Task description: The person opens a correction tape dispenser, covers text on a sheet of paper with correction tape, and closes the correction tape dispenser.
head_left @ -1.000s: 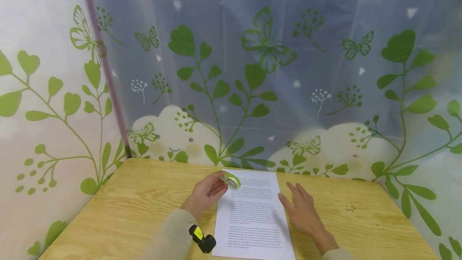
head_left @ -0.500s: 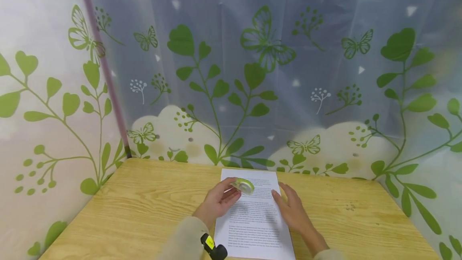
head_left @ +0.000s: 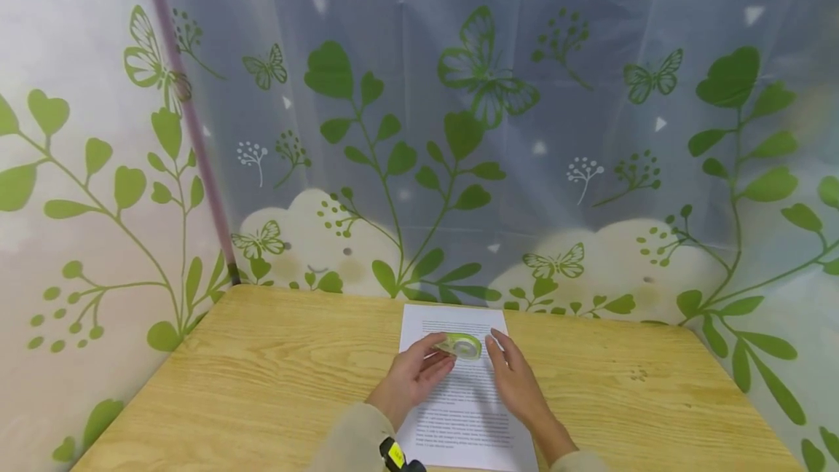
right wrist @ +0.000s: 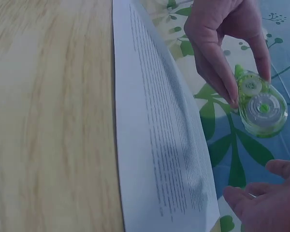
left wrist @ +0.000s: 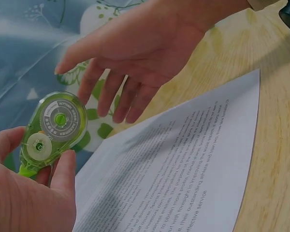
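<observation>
A green, see-through correction tape [head_left: 463, 346] with two round reels inside is held above the printed sheet. My left hand [head_left: 414, 377] pinches its narrow end between thumb and fingers, as the left wrist view shows of the correction tape [left wrist: 55, 128]. Just to the right of it is my right hand [head_left: 520, 384], its fingers extended and holding nothing. In the left wrist view a small gap separates the right hand [left wrist: 140, 53] from the tape's round end. The sheet of paper [head_left: 459, 421], covered in lines of text, lies beneath both hands.
The paper rests on a light wooden table [head_left: 295, 355], whose far edge meets a patterned curtain [head_left: 590, 166] with leaves and butterflies. A black device with a yellow label [head_left: 395, 455] sits on my left wrist.
My left hand has carried the correction tape rightward and slightly nearer across the paper. My right hand has come left over the sheet, narrowing the gap between them.
</observation>
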A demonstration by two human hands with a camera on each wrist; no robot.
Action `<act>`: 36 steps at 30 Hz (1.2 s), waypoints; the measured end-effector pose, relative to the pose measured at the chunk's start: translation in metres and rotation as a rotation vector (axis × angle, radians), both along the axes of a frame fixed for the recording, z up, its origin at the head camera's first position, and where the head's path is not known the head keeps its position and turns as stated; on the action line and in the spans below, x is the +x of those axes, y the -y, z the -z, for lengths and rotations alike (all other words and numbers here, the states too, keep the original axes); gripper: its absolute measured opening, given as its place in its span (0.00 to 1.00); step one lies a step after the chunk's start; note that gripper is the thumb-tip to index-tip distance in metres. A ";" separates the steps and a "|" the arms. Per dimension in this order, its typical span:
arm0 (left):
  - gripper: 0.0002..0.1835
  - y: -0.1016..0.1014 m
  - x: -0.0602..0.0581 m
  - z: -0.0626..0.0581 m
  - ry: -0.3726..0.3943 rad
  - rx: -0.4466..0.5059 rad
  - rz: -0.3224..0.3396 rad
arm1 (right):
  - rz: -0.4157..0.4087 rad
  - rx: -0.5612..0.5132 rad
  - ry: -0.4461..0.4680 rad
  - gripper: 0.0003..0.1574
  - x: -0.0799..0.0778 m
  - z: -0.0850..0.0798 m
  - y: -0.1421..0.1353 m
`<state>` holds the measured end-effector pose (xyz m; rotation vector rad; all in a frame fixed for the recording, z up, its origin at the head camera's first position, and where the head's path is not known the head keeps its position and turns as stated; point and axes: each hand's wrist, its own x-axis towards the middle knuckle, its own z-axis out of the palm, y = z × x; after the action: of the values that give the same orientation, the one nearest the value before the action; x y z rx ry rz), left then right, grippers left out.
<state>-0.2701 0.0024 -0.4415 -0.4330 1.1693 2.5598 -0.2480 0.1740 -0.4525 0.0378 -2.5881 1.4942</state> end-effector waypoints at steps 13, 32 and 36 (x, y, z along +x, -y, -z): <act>0.18 -0.015 0.009 0.005 0.002 0.011 0.035 | 0.007 -0.026 -0.022 0.39 -0.001 0.003 0.017; 0.23 -0.018 0.015 0.007 0.024 -0.009 0.058 | 0.071 -0.113 -0.045 0.32 -0.002 -0.005 0.027; 0.22 -0.018 0.016 0.008 0.008 -0.024 0.059 | 0.134 -0.097 -0.063 0.30 -0.002 -0.005 0.028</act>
<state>-0.2538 0.0202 -0.4491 -0.4074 1.1939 2.4941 -0.2502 0.1462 -0.4472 -0.0955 -2.4147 1.5416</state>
